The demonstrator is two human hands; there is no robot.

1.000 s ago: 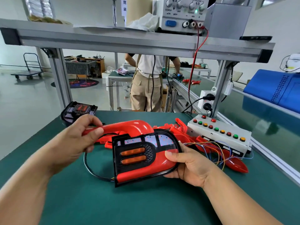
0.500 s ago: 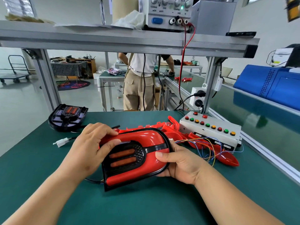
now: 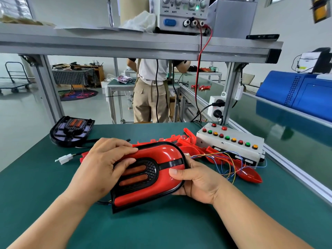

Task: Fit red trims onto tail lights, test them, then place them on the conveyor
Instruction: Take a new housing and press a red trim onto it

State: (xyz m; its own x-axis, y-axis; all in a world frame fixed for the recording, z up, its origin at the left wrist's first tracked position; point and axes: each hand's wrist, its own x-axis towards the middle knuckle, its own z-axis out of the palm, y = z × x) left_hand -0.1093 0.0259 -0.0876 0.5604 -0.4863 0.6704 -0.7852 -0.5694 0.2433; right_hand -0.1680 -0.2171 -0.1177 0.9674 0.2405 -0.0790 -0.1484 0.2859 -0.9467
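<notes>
Both hands are closed on one tail light, held tilted just above the green tabletop so its face turns up toward the head camera. My left hand wraps the lamp's left end, fingers curled over the upper rim of the red trim and thumb pressing on the face beside the two amber lenses. My right hand pinches the opposite end, thumb flat on the red surface and the other fingers underneath. Gripping from both ends like this probably lets me squeeze the trim down into the black housing; the trim looks seated along the visible edges, though I cannot tell whether every clip is home.

A white connector on a black lead lies on the tabletop just beside my left hand. It may belong to this lamp, though the lead's run is hidden. It would need plugging in for the test. The button box sits near my right hand with its coloured wires trailing toward the lamp, handy for that step. Spare trims are heaped between the lamp and the box, within easy reach. A second bare tail light waits at the far left corner, well apart. The conveyor runs along the right side, so a finished lamp only has to go across.
</notes>
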